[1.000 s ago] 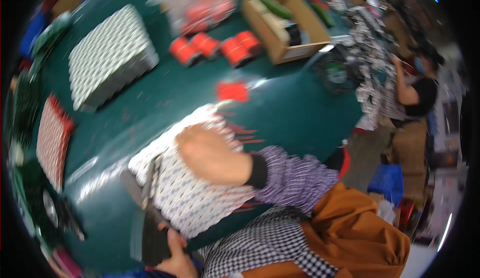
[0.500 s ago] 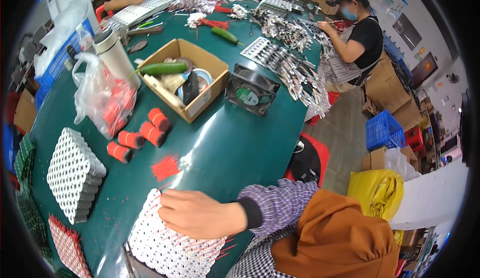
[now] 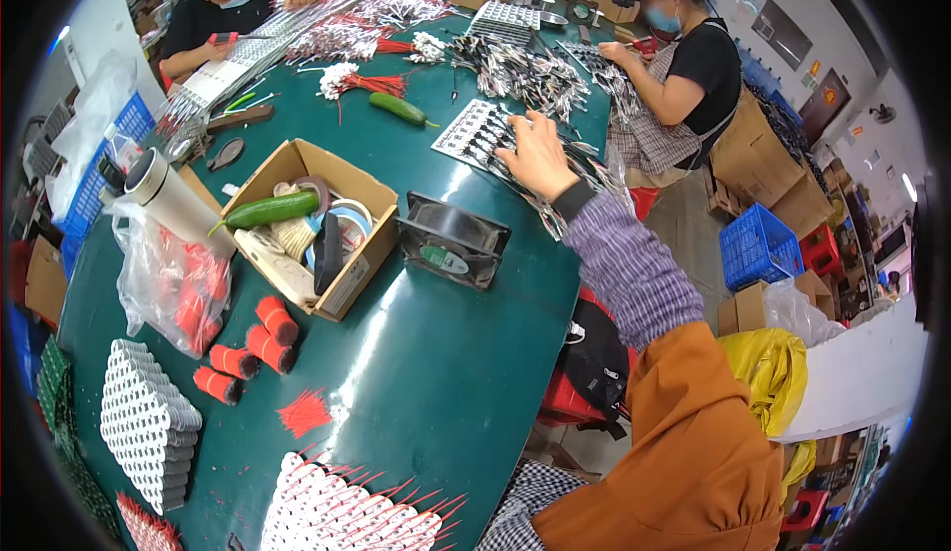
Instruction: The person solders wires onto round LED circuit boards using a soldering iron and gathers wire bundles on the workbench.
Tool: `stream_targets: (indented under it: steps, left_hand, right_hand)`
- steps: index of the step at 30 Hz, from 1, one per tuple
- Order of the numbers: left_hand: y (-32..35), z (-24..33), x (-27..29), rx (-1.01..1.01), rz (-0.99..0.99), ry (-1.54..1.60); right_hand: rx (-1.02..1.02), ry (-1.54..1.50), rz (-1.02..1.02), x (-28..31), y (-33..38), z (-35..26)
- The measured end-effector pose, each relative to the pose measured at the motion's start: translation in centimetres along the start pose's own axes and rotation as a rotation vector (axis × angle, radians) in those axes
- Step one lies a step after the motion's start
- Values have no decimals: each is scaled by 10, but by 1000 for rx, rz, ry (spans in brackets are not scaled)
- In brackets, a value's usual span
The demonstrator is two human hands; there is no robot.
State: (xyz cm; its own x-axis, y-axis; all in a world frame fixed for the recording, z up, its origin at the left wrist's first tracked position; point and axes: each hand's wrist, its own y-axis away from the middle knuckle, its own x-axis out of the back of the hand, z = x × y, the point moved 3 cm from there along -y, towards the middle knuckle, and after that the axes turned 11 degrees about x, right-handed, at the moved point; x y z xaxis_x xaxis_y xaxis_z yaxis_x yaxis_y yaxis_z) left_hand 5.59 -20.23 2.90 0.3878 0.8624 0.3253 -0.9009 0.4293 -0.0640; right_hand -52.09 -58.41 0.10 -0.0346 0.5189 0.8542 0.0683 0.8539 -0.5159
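Observation:
My right hand (image 3: pixel 540 155) is stretched far across the green table (image 3: pixel 446 373), its purple checked sleeve (image 3: pixel 624 264) trailing behind it. The fingers are spread and rest on a white card of small black and silver parts (image 3: pixel 475 133), beside a heap of silver wired parts (image 3: pixel 525 70). Nothing is gripped in the hand. My left hand is out of the picture. Close to me at the lower edge lies a white perforated panel with red wires sticking out of it (image 3: pixel 337 511).
A black square fan (image 3: pixel 451 239) stands just left of my arm. Further left are an open cardboard box (image 3: pixel 369 254) with a cucumber (image 3: pixel 269 210) and tape rolls, red rolls (image 3: pixel 248 353), a plastic bag (image 3: pixel 168 283) and stacked white holders (image 3: pixel 149 422). Two people work at the far side.
My right hand has left the white perforated panel near me and reached far forward to the white card of parts. The view has swung up toward the far side of the table.

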Motion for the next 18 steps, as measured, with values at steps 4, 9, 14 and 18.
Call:
stream_targets:
  steps: [4, 9, 14, 18]
  left_hand:
    - [6, 4, -7, -89, 6, -108]
    - [12, 20, -13, -201, 18, -256]
    - [8, 36, -29, -268, 12, -376]
    - [6, 38, -37, -64, 51, -148]
  right_hand:
    - [-198, -23, -50, -40, -34, 35]
    - [-343, 27, -123, -68, -42, 42]
    - [-345, 34, -84, -66, -42, 49]
    - [-366, 53, -56, -64, -42, 53]
